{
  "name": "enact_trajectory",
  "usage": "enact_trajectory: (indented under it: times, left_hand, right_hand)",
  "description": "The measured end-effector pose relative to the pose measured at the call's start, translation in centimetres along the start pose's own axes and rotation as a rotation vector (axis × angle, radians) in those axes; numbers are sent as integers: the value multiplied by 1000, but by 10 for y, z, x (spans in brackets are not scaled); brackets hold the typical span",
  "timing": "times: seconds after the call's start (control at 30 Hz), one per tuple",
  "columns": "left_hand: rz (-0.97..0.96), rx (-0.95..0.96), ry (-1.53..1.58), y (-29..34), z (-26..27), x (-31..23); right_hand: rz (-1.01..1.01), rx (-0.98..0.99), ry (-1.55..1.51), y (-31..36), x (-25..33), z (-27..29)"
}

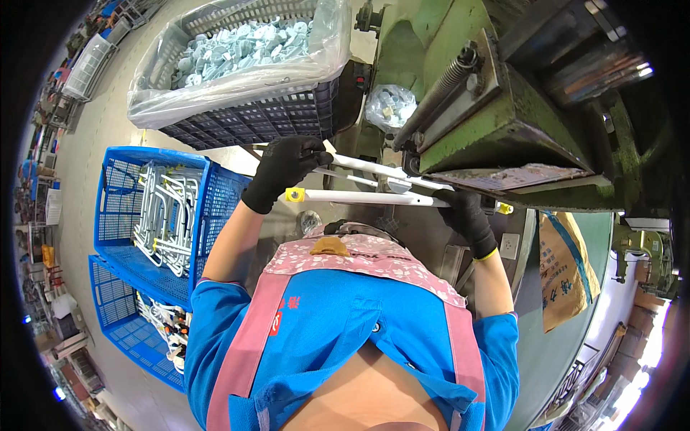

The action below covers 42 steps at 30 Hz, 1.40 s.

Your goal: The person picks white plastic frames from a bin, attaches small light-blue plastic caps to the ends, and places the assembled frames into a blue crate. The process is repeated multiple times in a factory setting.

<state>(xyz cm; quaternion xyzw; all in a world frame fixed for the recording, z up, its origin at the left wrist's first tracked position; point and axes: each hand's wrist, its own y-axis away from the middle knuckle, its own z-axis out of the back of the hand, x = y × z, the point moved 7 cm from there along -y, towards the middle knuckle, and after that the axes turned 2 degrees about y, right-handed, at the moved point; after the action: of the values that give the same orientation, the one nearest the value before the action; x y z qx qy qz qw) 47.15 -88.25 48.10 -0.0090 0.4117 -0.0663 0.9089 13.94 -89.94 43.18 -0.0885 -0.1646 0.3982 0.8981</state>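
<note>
A white tubular metal frame [359,196] with yellow end pieces lies across in front of me, at the lower edge of a green press machine [503,144]. My left hand [287,169], in a black glove, is closed at the left end of the frame's farther tube. My right hand [466,221], gloved alike, closes round the right part of the nearer tube; its fingertips are partly hidden. A small grey metal piece [397,185] sits between the tubes under the press.
A dark crate [251,118] lined with clear plastic holds many small grey metal parts at the far left. Stacked blue crates [154,287] with white bent tubes stand at my left. A clear bag [390,108] lies beside the press; a brown paper sack [564,269] is at right.
</note>
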Motion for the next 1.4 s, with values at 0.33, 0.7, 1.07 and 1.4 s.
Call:
enact_trajectory:
  times: [0.33,0.7,1.07,1.4]
  left_hand:
    - [34,113,112,-2,-19,22]
    - [135,10,318,4,-36,72]
    - [223,-152,328,21,-47,99]
    - [256,-197,630,26,-50,93]
  right_hand:
    - [-155,168,-125,-4,2,-12]
    - [-106,126,94,-3,76,42]
    - [-179,72,-22,-28,65,64]
    - [-26,-157,25,-38,67,60]
